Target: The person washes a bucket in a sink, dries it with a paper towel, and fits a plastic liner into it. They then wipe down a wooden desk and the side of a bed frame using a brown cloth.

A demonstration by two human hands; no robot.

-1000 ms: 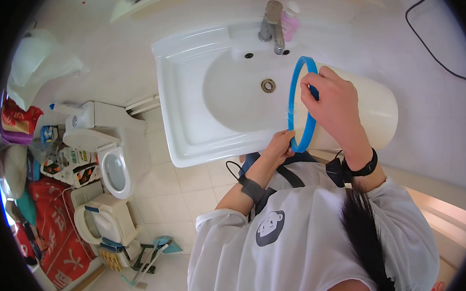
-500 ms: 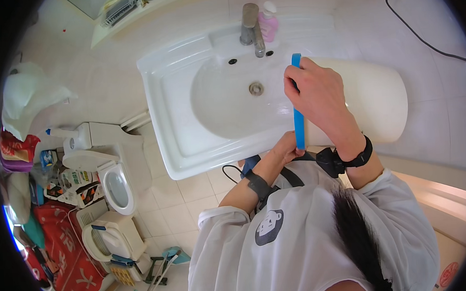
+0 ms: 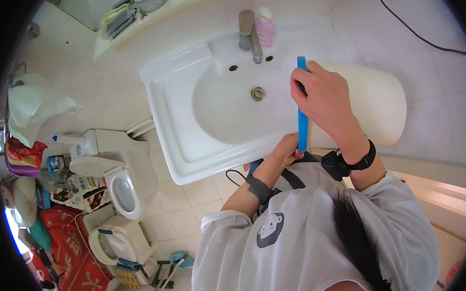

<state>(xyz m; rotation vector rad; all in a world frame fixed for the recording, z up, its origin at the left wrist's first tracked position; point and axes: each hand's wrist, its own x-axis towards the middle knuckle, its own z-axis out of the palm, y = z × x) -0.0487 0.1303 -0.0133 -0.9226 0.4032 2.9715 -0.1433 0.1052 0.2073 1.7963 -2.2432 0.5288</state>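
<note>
Both hands busy on one part: cream bin (image 3: 380, 95), lying on its side, mouth end toward the person's left. Right hand (image 3: 325, 96) grasps the upper stretch of its blue rim (image 3: 303, 123), fingers curled over the edge. Left hand (image 3: 286, 149) holds the lower end of the same rim; some of its fingers are hidden, so can't tell the exact grip. Rim is edge-on to the camera, near upright between the two hands. Bin body runs out to the right, behind the right hand; can't tell whether it rests on the sink or hangs. White sink (image 3: 160, 123) spreads left of and beyond the hands. Drain (image 3: 257, 94) left of the right hand, beyond the left one. Faucet (image 3: 247, 31) and pink pump bottle (image 3: 265, 33) side by side, farther out past both hands. Toilet (image 3: 124, 193) well left of the left hand. Black cable (image 3: 422, 36) beyond and right of the right hand.
</note>
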